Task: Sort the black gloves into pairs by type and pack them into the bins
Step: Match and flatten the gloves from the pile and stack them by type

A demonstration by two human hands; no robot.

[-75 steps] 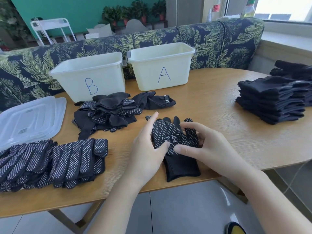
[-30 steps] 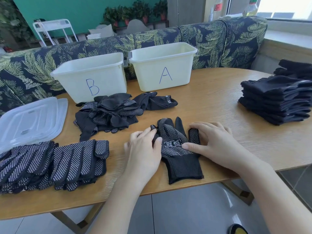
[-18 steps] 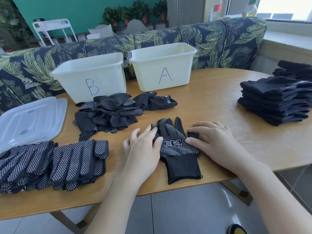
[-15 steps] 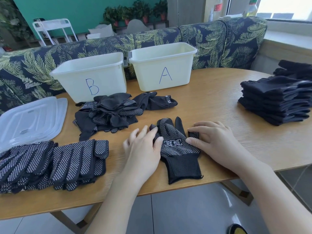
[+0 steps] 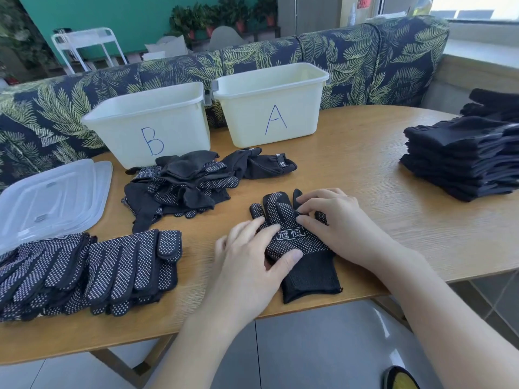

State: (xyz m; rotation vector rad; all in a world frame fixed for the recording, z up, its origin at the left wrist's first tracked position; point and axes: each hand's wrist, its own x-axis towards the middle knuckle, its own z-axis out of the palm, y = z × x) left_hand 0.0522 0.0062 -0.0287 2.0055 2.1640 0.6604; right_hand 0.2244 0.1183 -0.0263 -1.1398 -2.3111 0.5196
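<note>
A dotted black glove (image 5: 295,242) lies flat near the front edge of the desk (image 5: 365,169), fingers pointing toward the bins and cuff toward the person. The left hand (image 5: 252,256) rests on the glove's left side, fingers straight and spread, thumb laid across the palm area just above the cuff. The right hand (image 5: 334,223) rests on the glove's right side, its fingers bent at the glove's finger section; whether they pinch the fabric cannot be told.

Bin A (image 5: 269,108) and bin B (image 5: 151,122) stand side by side at the back of the desk, touching or nearly so. A loose heap of mixed gloves (image 5: 182,186) lies in front of bin B. A stack of dotted gloves (image 5: 92,270) lies at the front left. A stack of plain black gloves (image 5: 460,158) sits at the right edge. Clear lids (image 5: 50,197) lie at the left, behind the dotted stack.
</note>
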